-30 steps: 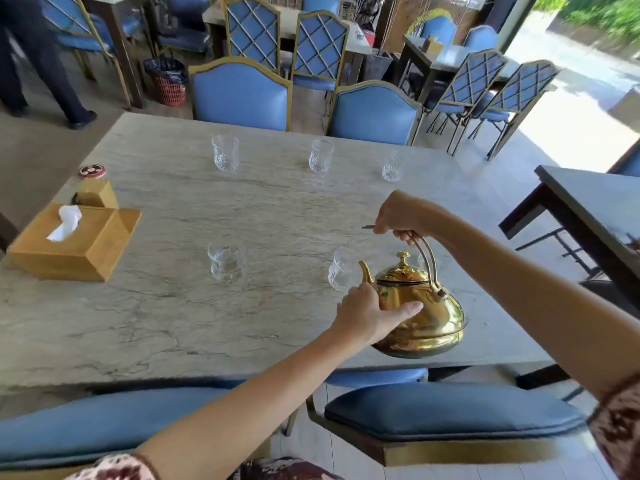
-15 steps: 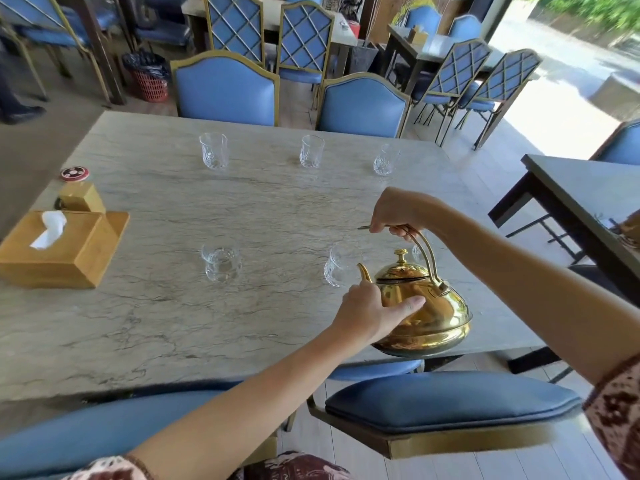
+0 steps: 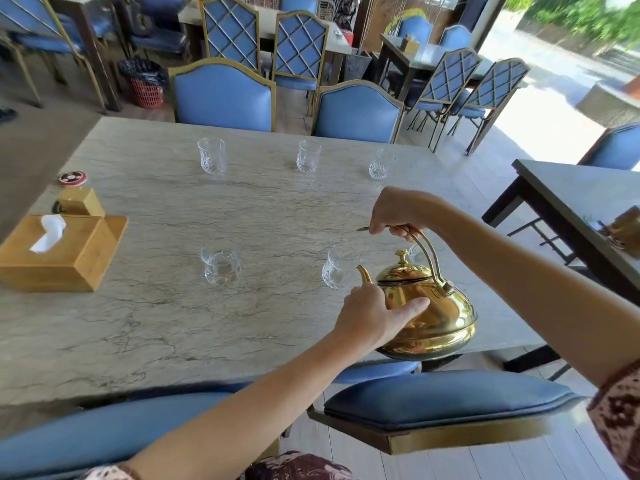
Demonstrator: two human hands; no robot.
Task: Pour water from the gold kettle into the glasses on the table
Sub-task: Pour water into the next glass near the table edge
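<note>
no readable writing anywhere; only a red round disc [image 3: 72, 178] with an unclear pale mark, at the left edge of the desk [image 3: 166, 323].

just nearer along that left edge, a small wooden box [image 3: 80, 201], then a wooden tissue box [image 3: 59, 252] with white tissue poking up, its base touching the desk's left edge.

toward the far edge, three upright glasses in a row: far left glass [image 3: 211, 155], far middle glass [image 3: 308, 156], far right glass [image 3: 381, 164], well apart from each other. wide bare marble between that row and the nearer one.

nearer row: near left glass [image 3: 221, 267], upright, open desk all round it. to its right, near middle glass [image 3: 337, 267], just beside the spout of the gold kettle [image 3: 434, 306]. a third glass [image 3: 415, 252] partly hidden behind the kettle handle.

kettle close to the near right corner, its body overhanging the near edge in this view; cannot tell whether resting or lifted. spout aimed left at the near middle glass, lid on.

left grip [image 3: 372, 315] pressed against the kettle's side, thumb laid across the belly, closed around nothing. right grip [image 3: 398, 211] curled tight round the top of the arched handle.

blue chairs tucked at the far and near edges; another dark-legged desk off to the right, a gap of floor between.
</note>
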